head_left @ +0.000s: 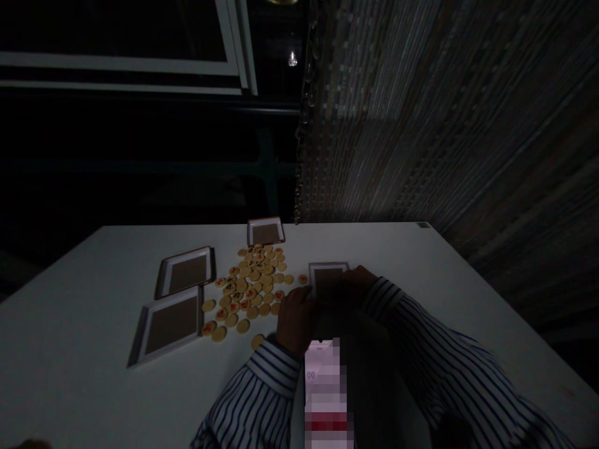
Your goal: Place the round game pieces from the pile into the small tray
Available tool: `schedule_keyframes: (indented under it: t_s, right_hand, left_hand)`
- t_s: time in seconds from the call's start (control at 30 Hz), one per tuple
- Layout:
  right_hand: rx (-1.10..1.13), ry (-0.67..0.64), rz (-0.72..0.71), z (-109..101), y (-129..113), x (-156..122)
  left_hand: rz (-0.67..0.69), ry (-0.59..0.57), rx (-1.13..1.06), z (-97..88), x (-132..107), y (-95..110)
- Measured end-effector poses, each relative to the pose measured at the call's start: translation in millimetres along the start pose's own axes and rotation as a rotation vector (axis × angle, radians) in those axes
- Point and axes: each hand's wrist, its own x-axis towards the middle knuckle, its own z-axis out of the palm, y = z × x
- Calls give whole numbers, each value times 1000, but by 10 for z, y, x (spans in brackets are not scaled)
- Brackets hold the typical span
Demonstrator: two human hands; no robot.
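Observation:
The scene is dim. My left hand [296,319] rests on the white table [93,324] at the near left corner of a small brown tray with a white rim [329,275], fingers curled against it. My right hand [356,280] lies on the tray's right side, fingers bent over its rim. Both arms wear striped sleeves. Just left of my left hand spreads a pile of several round yellow game discs [253,284], some marked in red or black.
Three more white-rimmed brown trays lie on the table: one at the back [265,232], two on the left [186,273] [169,325]. A woven curtain [444,125] hangs behind the table on the right. A blurred card [327,393] hangs at my chest.

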Motion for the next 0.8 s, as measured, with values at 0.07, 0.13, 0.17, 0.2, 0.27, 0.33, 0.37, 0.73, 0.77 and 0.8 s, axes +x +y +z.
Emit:
schedule_keyframes:
  t_s: [0.07,0.13,0.17,0.2,0.27,0.33,0.37,0.73,0.77,0.8]
  right_hand:
    - [-6,-4,-2,-7,-8,-1]
    - [-14,-12,-1,2,-12,3]
    - [-18,-15,3,9,-12,6]
    - [-22,-15,8,15,-12,9]
    - [-28,-12,11,25,-11,12]
    - [-30,-5,5,33,-7,17]
    - [-31,-2,1,39,-3,20]
    - [-73,-23,6,9,79,28]
    - [-71,-18,-3,-25,88,16]
    - [-70,0,-9,-59,96,3]
  left_hand:
    - [6,-7,5,-4,1,0]
    - [12,-4,5,-17,2,5]
    - [16,-2,5,-25,1,8]
    - [19,0,5,-33,0,11]
    - [24,5,6,-44,-2,15]
    - [28,9,8,-45,-2,15]
    - [29,11,9,-42,-2,13]
    - [36,44,-19,-63,-9,19]
    - [27,60,-25,-76,-11,20]
    - [19,76,-30,-89,-12,18]
